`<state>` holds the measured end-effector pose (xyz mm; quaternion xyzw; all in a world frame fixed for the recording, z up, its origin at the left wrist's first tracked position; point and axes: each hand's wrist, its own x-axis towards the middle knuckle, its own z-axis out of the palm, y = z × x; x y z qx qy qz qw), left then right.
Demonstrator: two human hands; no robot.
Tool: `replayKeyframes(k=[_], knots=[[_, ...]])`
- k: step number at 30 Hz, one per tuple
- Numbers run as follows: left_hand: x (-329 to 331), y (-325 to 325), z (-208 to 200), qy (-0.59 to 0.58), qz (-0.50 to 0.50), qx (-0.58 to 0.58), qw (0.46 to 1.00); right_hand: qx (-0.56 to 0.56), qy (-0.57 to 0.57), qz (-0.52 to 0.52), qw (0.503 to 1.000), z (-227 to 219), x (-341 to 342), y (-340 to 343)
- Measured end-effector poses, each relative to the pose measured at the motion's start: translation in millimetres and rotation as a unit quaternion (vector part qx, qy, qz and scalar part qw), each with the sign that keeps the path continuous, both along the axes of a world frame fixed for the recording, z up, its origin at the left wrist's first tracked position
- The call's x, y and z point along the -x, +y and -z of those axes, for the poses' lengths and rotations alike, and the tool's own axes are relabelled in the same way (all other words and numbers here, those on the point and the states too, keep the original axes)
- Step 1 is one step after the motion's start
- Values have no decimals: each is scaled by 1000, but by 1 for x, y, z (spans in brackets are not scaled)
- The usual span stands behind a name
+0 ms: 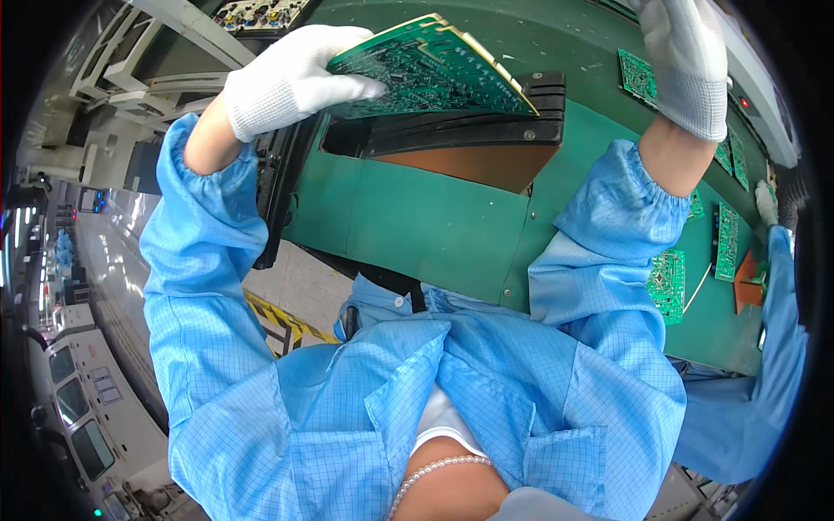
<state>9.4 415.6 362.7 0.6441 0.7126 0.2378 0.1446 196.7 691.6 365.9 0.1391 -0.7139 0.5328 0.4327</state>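
Note:
My left hand [300, 76], in a white knit glove, grips a green circuit board [434, 74] by its left end, thumb across the face turned toward me. The board is tilted up over a black-topped brown holder [486, 139], overlapping its upper edge; I cannot tell whether they touch. My right hand [686, 52], also gloved in white, is raised at the top right, apart from the held board. Its fingertips run out of the picture, so their grip is hidden. Nearest to it is another green circuit board [637, 76].
Several more green boards lie to the right, one [667, 285] beside my right sleeve and one [726, 241] farther right. A co-worker's gloved hand [766, 203] is at the far right. A metal frame [191, 30] and a tray of parts [261, 16] stand at the upper left.

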Motion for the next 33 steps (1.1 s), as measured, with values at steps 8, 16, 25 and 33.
replayKeyframes(k=[8, 16, 25, 33], knots=[[9, 23, 8, -95, -15, 37, 995, 349, 81, -495, 791, 2, 12, -4], [3, 27, -1, -96, -46, 97, 990, 352, 67, -476, 803, 2, 7, 1], [6, 22, 4, -56, -8, 63, 996, 354, 56, -463, 811, 1, 10, -3], [2, 22, 22, 66, 46, -73, 994, 344, 71, -472, 809, 2, 11, -2]])
